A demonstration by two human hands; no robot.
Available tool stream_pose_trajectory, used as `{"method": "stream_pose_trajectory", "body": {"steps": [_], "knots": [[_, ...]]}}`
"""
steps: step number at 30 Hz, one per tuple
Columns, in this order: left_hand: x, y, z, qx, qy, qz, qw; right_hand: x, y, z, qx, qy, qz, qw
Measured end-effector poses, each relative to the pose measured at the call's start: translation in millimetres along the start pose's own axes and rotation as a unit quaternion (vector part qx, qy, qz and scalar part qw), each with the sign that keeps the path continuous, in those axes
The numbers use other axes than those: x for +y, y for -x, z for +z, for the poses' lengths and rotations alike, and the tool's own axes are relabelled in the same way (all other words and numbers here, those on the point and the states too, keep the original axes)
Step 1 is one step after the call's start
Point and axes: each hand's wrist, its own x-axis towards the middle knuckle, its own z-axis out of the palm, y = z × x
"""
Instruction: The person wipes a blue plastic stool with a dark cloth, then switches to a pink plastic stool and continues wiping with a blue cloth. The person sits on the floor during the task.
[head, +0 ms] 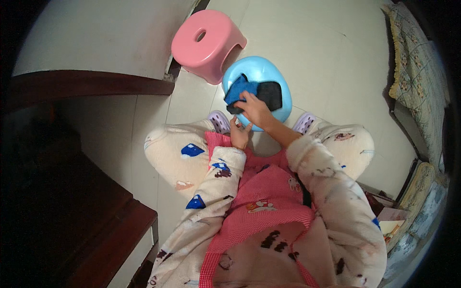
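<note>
A light blue plastic stool [255, 68] stands on the floor between my feet. On its top lie a blue cloth [240, 88] and a black cloth piece [270, 95]; whether they are joined I cannot tell. My right hand [254, 108] rests over the blue cloth's lower edge with bent fingers, at a dark fold; a firm grip on it cannot be made out. Below it, my left hand [240, 134] is at the stool's near edge, palm up with fingers apart, and nothing shows in it.
A pink plastic stool [212, 43] stands beyond the blue one, to the left. Dark wooden furniture [119, 230] fills the left side. Patterned fabric with a fringe [410, 61] covers furniture at the right. Purple clogs [219, 121] are on my feet.
</note>
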Motion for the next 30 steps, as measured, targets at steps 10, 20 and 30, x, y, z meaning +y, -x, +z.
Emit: {"method": "stream_pose_trajectory", "body": {"steps": [10, 20, 30], "knots": [[12.1, 9.7, 2.3, -0.012, 0.004, 0.035, 0.999, 96.6, -35.2, -71.5, 0.103, 0.112, 0.171, 0.973], [-32.2, -15.1, 5.4, 0.041, -0.019, 0.045, 0.998, 6.6, 71.2, -8.0, 0.012, 0.081, 0.198, 0.977], [-16.3, -8.9, 4.9, 0.047, -0.146, 0.129, 0.980, 1.7, 102.1, -15.6, 0.071, -0.084, 0.320, 0.941]]}}
